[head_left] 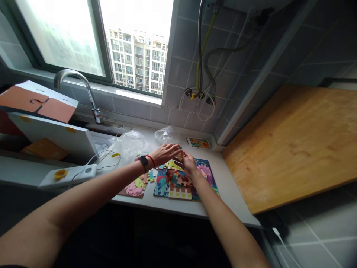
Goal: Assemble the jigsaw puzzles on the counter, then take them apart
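Observation:
Partly joined jigsaw puzzle pieces (180, 192) lie on the counter below both hands, showing a white fence and a brown-patched animal. My right hand (189, 166) is closed on a small pale puzzle piece (180, 155), raised above them. With fingers stretched out flat, my left hand (164, 154) reaches in from the left, its fingertips beside that piece; whether they touch it I cannot tell. Left of the joined part, loose puzzle pieces (135, 188) in pink, green and brown lie partly under my left forearm. A small printed picture (198, 143) rests near the wall.
Crumpled clear plastic bags (131, 144) sit behind my left hand. A white power strip (68, 175) with a cable lies to the left. Beyond it are a sink with a chrome faucet (90, 95) and an orange-and-white box (39, 102). A wooden board (292, 149) bounds the right side.

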Demonstrator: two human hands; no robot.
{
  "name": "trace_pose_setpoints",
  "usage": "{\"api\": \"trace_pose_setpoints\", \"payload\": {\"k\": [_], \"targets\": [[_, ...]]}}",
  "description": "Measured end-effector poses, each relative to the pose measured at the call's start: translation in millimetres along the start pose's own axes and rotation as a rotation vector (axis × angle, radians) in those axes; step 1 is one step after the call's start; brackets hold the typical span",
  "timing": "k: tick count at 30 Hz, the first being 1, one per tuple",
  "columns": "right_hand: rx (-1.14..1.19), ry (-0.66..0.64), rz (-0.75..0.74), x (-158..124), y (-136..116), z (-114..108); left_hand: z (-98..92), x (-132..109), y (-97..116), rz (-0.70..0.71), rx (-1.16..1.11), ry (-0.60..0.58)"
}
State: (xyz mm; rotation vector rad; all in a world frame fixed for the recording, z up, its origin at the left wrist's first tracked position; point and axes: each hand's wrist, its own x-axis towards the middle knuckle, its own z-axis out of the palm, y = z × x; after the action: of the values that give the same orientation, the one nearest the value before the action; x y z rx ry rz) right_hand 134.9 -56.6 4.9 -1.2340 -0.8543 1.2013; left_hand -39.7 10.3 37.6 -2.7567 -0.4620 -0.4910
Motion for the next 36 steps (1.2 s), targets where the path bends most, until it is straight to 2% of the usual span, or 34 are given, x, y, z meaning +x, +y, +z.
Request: {"api": "trace_pose_setpoints", "payload": {"k": [4, 9, 11, 18, 21, 24, 26, 28, 31, 34, 36], "targets": [[0.264, -0.097, 0.103, 0, -6, -13, 3.1, 9, 4, 0.057, 0.104, -0.072], [0.359, -0.310, 0.132, -8, -20, -32, 1.5, 16, 8, 0.082, 0.160, -0.095], [0.375, -0.347, 0.139, -10, -23, -38, 1.1, 18, 10, 0.082, 0.154, -0.110], [0.349, -0.239, 0.135, -6, -17, -48, 6.7, 32, 12, 0.056, 0.039, -0.158], [0.388, -0.127, 0.162, -4, -13, -51, 9.9, 38, 8, 0.060, -0.053, -0.132], [0.401, 0.006, 0.199, -2, -8, -52, 10.2, 43, 3, 0.024, -0.050, -0.100], [0.397, 0.028, 0.214, -1, -6, -52, 9.6, 47, 3, 0.023, -0.035, -0.093], [0.409, -0.027, 0.207, -2, -7, -52, 9.9, 51, 9, 0.079, -0.061, -0.110], [0.470, -0.177, 0.168, -4, -10, -54, 13.1, 53, 20, 0.130, -0.146, -0.141], [0.509, -0.303, 0.151, -6, -13, -57, 16.0, 53, 26, 0.056, -0.268, -0.164], [0.477, -0.326, 0.152, -6, -13, -59, 15.0, 52, 24, 0.022, -0.396, -0.195]]}}
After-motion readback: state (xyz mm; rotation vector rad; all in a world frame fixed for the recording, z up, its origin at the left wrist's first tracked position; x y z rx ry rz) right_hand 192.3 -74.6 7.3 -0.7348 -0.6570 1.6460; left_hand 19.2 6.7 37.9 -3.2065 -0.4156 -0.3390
